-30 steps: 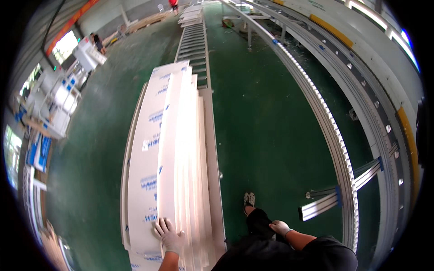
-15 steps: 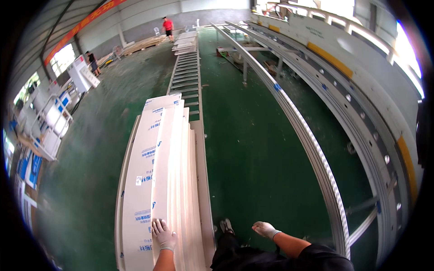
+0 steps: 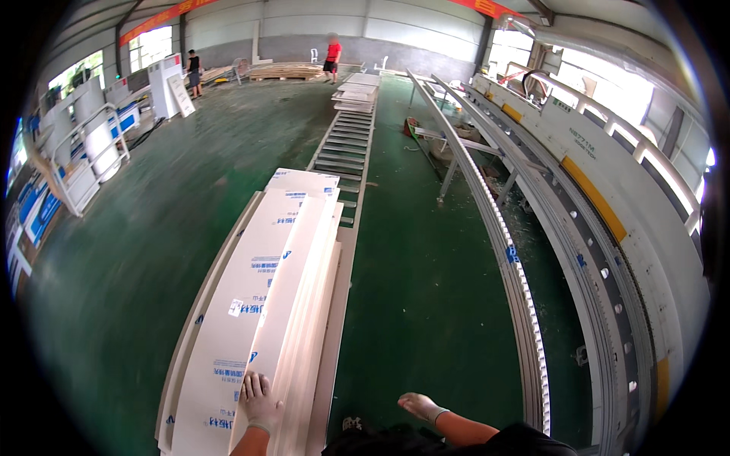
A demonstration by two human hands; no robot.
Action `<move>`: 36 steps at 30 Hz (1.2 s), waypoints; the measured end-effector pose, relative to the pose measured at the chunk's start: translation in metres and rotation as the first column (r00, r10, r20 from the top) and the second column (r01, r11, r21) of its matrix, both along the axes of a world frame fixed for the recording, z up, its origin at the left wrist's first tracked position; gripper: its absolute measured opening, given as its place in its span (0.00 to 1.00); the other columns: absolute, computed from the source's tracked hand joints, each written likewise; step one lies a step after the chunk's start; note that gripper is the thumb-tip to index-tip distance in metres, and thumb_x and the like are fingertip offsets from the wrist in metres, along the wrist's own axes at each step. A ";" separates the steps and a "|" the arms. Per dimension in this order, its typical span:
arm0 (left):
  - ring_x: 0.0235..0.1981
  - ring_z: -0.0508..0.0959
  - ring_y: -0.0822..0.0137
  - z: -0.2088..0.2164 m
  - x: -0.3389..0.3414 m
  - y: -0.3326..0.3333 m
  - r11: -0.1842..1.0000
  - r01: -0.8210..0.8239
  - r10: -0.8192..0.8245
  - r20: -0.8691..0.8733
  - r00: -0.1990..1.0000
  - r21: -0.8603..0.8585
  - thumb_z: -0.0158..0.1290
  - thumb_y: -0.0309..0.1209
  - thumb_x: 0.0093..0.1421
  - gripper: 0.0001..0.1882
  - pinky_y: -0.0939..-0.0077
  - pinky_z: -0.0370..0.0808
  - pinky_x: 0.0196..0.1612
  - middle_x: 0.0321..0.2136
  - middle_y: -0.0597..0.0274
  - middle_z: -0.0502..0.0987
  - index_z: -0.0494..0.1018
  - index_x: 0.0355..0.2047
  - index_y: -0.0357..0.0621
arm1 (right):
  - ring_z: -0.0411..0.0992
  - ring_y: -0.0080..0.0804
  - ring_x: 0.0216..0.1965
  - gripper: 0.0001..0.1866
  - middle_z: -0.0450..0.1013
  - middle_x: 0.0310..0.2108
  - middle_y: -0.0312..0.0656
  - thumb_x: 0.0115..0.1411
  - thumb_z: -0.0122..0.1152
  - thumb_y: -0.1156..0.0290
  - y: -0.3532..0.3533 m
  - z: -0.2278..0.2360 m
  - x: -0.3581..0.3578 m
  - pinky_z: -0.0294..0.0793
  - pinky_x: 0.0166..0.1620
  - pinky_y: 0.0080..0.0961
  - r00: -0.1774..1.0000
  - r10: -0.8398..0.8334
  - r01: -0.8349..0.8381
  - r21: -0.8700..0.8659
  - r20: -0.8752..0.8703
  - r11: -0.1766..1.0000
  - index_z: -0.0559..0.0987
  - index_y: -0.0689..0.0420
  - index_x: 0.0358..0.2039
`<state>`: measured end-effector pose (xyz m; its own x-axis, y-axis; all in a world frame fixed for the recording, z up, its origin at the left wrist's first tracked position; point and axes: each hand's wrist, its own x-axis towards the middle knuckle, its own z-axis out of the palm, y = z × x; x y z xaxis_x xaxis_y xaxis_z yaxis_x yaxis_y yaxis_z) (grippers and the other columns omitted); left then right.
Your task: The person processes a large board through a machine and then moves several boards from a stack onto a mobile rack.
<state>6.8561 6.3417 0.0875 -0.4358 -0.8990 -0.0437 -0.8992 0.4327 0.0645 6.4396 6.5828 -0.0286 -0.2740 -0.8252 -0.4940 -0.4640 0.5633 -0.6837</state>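
A stack of long white panels (image 3: 220,334) with blue printing lies in front of me, slightly left of the middle. My left hand (image 3: 260,401), in a pale glove, lies flat on the narrow top panel (image 3: 293,262) near its close end, with its fingers stretched out. Several panel edges show in steps along the right side of the stack. Over the green floor, right of the stack, my right hand (image 3: 420,406) hangs in the air, gloved too. Its fingers are extended and nothing shows in it.
A roller conveyor (image 3: 340,156) runs away from the stack to more flat boards (image 3: 356,93). Metal rails (image 3: 487,205) and a long white machine (image 3: 601,163) line the right side. Two people stand far off, one in red (image 3: 333,57). White-and-blue equipment (image 3: 95,152) stands at left.
The view has tilted and turned, so the far wall and people appear farther right and the stack slants more. My left hand stays on the panel; the right stays raised beside it.
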 end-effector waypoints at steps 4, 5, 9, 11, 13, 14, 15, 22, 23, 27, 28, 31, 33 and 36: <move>0.74 0.41 0.44 0.005 -0.078 -0.098 0.996 0.082 -0.081 0.013 0.997 -0.038 0.54 0.47 0.58 0.46 0.50 0.35 0.74 0.72 0.44 0.46 0.51 0.71 0.40 | 0.79 0.35 0.42 0.12 0.81 0.36 0.44 0.67 0.57 0.63 -0.002 -0.020 -0.049 0.78 0.48 0.29 0.887 -0.435 0.458 -0.180 0.153 0.871 0.81 0.56 0.45; 0.74 0.41 0.44 0.001 -0.100 -0.124 0.995 0.092 -0.091 0.019 0.996 -0.038 0.54 0.47 0.58 0.46 0.51 0.34 0.74 0.73 0.44 0.46 0.51 0.71 0.40 | 0.79 0.38 0.41 0.11 0.80 0.35 0.44 0.67 0.56 0.64 0.001 -0.026 -0.067 0.78 0.47 0.31 0.963 -0.256 0.226 -0.282 -0.077 0.932 0.81 0.56 0.43; 0.74 0.41 0.46 0.012 -0.201 -0.208 0.990 0.091 -0.085 0.061 0.994 -0.105 0.54 0.47 0.58 0.45 0.51 0.35 0.75 0.73 0.46 0.47 0.51 0.71 0.40 | 0.80 0.49 0.36 0.11 0.80 0.34 0.45 0.66 0.48 0.68 0.066 -0.084 -0.141 0.81 0.38 0.44 0.785 0.401 -0.414 0.083 -0.473 0.907 0.79 0.54 0.38; 0.75 0.41 0.47 0.013 -0.246 -0.244 0.994 0.069 -0.068 0.013 0.998 -0.079 0.54 0.47 0.58 0.45 0.51 0.35 0.74 0.73 0.46 0.46 0.51 0.71 0.41 | 0.80 0.48 0.40 0.11 0.81 0.36 0.48 0.65 0.48 0.71 0.091 -0.108 -0.173 0.81 0.42 0.42 0.600 0.640 -0.575 0.298 -0.480 0.762 0.78 0.56 0.42; 0.75 0.41 0.48 0.016 -0.251 -0.271 0.995 0.036 -0.030 0.068 0.997 -0.089 0.54 0.48 0.59 0.47 0.54 0.35 0.75 0.73 0.47 0.45 0.49 0.72 0.40 | 0.78 0.47 0.46 0.11 0.80 0.39 0.46 0.63 0.52 0.68 0.069 -0.105 -0.178 0.79 0.47 0.42 0.600 0.664 -0.566 0.350 -0.446 0.746 0.79 0.58 0.42; 0.75 0.40 0.49 0.015 -0.261 -0.276 0.997 0.026 -0.020 0.073 0.997 -0.079 0.54 0.49 0.59 0.47 0.55 0.35 0.75 0.74 0.47 0.44 0.48 0.72 0.39 | 0.78 0.47 0.46 0.11 0.80 0.39 0.46 0.63 0.52 0.68 0.070 -0.107 -0.194 0.79 0.47 0.42 0.619 0.636 -0.545 0.331 -0.461 0.771 0.79 0.57 0.41; 0.75 0.40 0.49 0.014 -0.276 -0.281 0.997 0.035 -0.032 0.048 0.998 -0.062 0.54 0.49 0.59 0.47 0.54 0.35 0.75 0.74 0.47 0.44 0.48 0.72 0.39 | 0.78 0.47 0.46 0.11 0.80 0.40 0.45 0.63 0.52 0.68 0.075 -0.112 -0.216 0.79 0.47 0.43 0.634 0.604 -0.517 0.316 -0.482 0.795 0.79 0.57 0.41; 0.74 0.45 0.49 0.033 -0.321 -0.328 0.990 0.033 -0.031 0.020 0.999 -0.138 0.55 0.47 0.57 0.44 0.51 0.38 0.74 0.71 0.49 0.51 0.55 0.69 0.40 | 0.79 0.52 0.39 0.18 0.80 0.36 0.50 0.71 0.41 0.59 -0.121 -0.054 -0.360 0.79 0.44 0.45 0.609 0.633 -0.555 0.315 -0.477 0.770 0.78 0.55 0.44; 0.73 0.46 0.49 0.039 -0.332 -0.332 0.988 0.028 -0.029 -0.002 1.000 -0.155 0.56 0.45 0.57 0.43 0.51 0.39 0.74 0.71 0.50 0.52 0.56 0.69 0.41 | 0.78 0.50 0.43 0.17 0.79 0.39 0.49 0.70 0.43 0.59 -0.163 -0.044 -0.388 0.78 0.47 0.44 0.607 0.611 -0.540 0.301 -0.508 0.786 0.79 0.54 0.43; 0.73 0.48 0.49 0.053 -0.359 -0.371 0.979 0.018 -0.027 -0.041 0.999 -0.205 0.58 0.43 0.55 0.42 0.51 0.40 0.74 0.70 0.50 0.54 0.58 0.67 0.41 | 0.77 0.46 0.45 0.17 0.79 0.40 0.45 0.71 0.46 0.61 -0.337 0.006 -0.472 0.77 0.49 0.38 0.617 0.249 -0.562 -0.198 -0.746 0.803 0.80 0.55 0.45; 0.73 0.48 0.50 0.060 -0.387 -0.377 0.982 0.023 -0.036 -0.068 0.997 -0.186 0.58 0.43 0.55 0.41 0.51 0.42 0.74 0.70 0.51 0.54 0.59 0.67 0.42 | 0.77 0.43 0.45 0.15 0.80 0.39 0.43 0.70 0.47 0.63 -0.356 0.008 -0.504 0.77 0.49 0.36 0.630 0.131 -0.549 -0.319 -0.765 0.773 0.80 0.56 0.46; 0.73 0.48 0.51 0.076 -0.404 -0.384 0.993 0.031 -0.034 -0.027 0.999 -0.112 0.57 0.43 0.54 0.40 0.51 0.44 0.73 0.70 0.53 0.54 0.60 0.66 0.45 | 0.77 0.32 0.44 0.11 0.80 0.40 0.39 0.66 0.57 0.66 -0.430 0.028 -0.488 0.76 0.49 0.30 0.995 -0.058 0.030 -0.311 -0.081 0.950 0.80 0.56 0.45; 0.72 0.49 0.50 0.076 -0.389 -0.410 0.987 -0.014 0.011 -0.022 1.000 -0.157 0.58 0.43 0.52 0.40 0.50 0.44 0.73 0.69 0.53 0.56 0.62 0.64 0.44 | 0.76 0.27 0.44 0.12 0.80 0.40 0.38 0.64 0.60 0.66 -0.507 0.101 -0.433 0.75 0.50 0.28 0.996 -0.082 0.084 -0.066 0.034 0.994 0.81 0.56 0.45; 0.72 0.50 0.48 0.058 -0.414 -0.439 0.985 -0.007 -0.004 -0.065 0.998 -0.170 0.59 0.43 0.49 0.41 0.48 0.44 0.73 0.68 0.52 0.57 0.63 0.63 0.42 | 0.77 0.43 0.49 0.17 0.79 0.44 0.46 0.66 0.52 0.58 -0.510 0.123 -0.436 0.75 0.52 0.35 0.940 0.315 -0.311 0.050 -0.127 0.949 0.79 0.54 0.49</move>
